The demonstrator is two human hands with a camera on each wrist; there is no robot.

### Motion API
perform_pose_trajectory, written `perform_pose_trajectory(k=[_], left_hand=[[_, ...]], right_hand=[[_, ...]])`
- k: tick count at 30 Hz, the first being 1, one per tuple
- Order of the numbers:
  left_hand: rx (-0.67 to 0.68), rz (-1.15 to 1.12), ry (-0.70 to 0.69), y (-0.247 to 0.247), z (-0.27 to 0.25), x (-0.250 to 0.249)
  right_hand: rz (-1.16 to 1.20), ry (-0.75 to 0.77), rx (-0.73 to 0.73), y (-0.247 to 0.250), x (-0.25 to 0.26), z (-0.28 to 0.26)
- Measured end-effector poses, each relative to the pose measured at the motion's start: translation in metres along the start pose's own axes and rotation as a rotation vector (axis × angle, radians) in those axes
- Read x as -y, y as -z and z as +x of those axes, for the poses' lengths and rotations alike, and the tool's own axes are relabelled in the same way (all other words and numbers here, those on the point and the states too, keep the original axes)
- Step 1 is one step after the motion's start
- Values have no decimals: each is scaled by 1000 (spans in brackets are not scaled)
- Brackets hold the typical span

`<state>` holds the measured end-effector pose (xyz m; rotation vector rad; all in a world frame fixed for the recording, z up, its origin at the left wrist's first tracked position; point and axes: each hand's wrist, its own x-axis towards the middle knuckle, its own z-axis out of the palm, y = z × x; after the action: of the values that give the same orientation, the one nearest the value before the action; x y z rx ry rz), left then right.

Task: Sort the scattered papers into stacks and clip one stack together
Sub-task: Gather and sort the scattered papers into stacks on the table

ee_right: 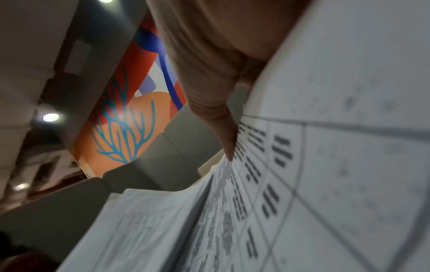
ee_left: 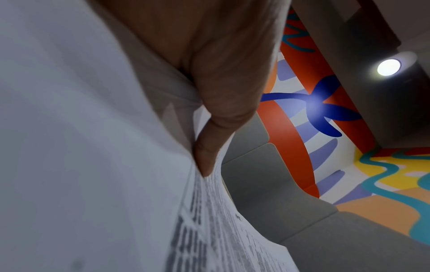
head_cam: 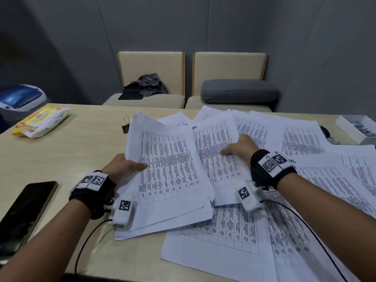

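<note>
Printed table sheets (head_cam: pixel 303 139) lie scattered over the right half of the beige table (head_cam: pixel 67 159). My left hand (head_cam: pixel 130 166) grips a small stack of these papers (head_cam: pixel 171 176) by its left edge, thumb (ee_left: pixel 209 147) on top and fingers hidden beneath; the stack's far end is lifted off the table. My right hand (head_cam: pixel 238 147) is on the spread just right of the stack and pinches a sheet (head_cam: pixel 215 159), its thumb (ee_right: pixel 223 132) pressed on the printed side, its fingers hidden. A black binder clip (head_cam: pixel 126 125) lies beyond the stack's far left corner.
A dark phone (head_cam: pixel 22 214) lies at the near left edge. At the far left sits a yellow wipes pack (head_cam: pixel 40 121). A white box of clips (head_cam: pixel 358 127) stands at the far right. Two beige chairs (head_cam: pixel 152 68) and a grey cushion (head_cam: pixel 240 91) are behind the table.
</note>
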<state>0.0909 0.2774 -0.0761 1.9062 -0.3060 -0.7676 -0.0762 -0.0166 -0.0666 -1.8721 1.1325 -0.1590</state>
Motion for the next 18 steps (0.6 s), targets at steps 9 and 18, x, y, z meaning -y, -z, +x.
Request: perform_pose_trajectory(k=[9, 18], left_hand=[[-36, 17, -67, -19, -5, -10], [-80, 16, -48, -25, 0, -11]], right_hand=[[-224, -52, -227, 77, -45, 11], [-759, -45, -250, 120, -49, -1]])
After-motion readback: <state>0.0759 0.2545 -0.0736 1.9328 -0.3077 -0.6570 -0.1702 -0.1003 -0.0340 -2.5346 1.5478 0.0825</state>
